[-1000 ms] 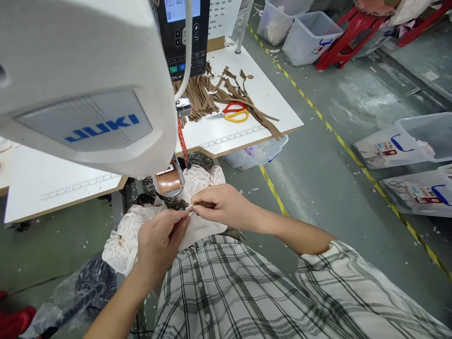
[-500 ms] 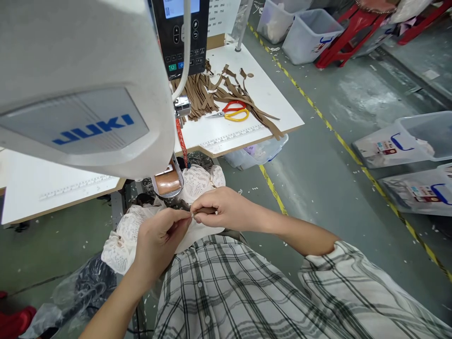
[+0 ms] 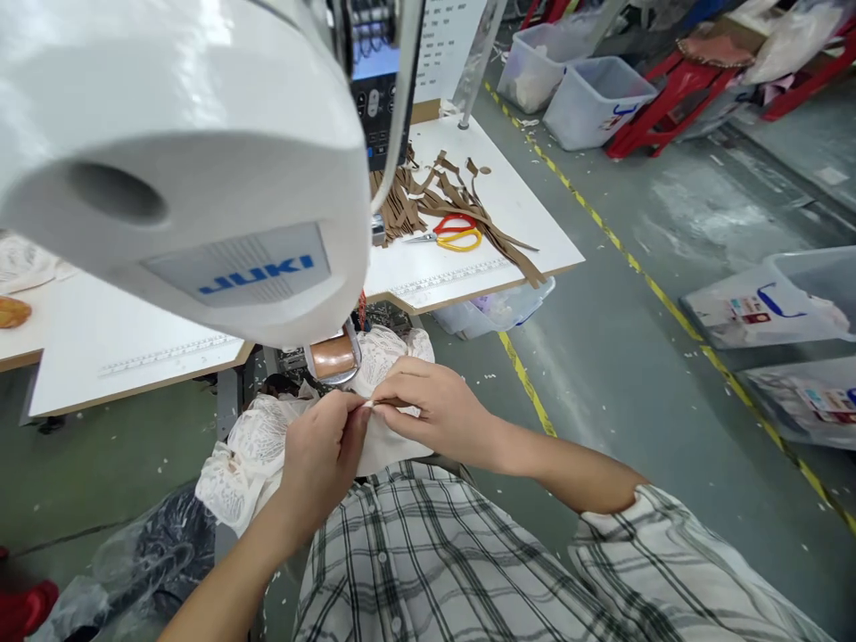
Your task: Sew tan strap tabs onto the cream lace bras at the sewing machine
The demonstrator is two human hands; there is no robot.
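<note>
A white lace garment (image 3: 251, 441) lies bunched in my lap under the head of a white JUKI sewing machine (image 3: 201, 169). My left hand (image 3: 321, 459) and my right hand (image 3: 434, 406) meet over the lace, both closed in a pinch on a thin tan strap (image 3: 384, 404) held between them. The pinch sits just below the machine's copper-coloured presser part (image 3: 333, 357). I cannot see where the strap ends under my right fingers.
The white table (image 3: 468, 259) behind holds a heap of tan straps (image 3: 434, 192) and red-and-yellow scissors (image 3: 455, 234). Clear plastic bins (image 3: 592, 98) stand on the floor at the back and right. A yellow floor line (image 3: 642, 276) runs diagonally. A plastic bag (image 3: 147, 553) lies lower left.
The camera has tilted and moved, so the machine head fills more of the view. My hands have shifted slightly right, with the same pinch on the strap.
</note>
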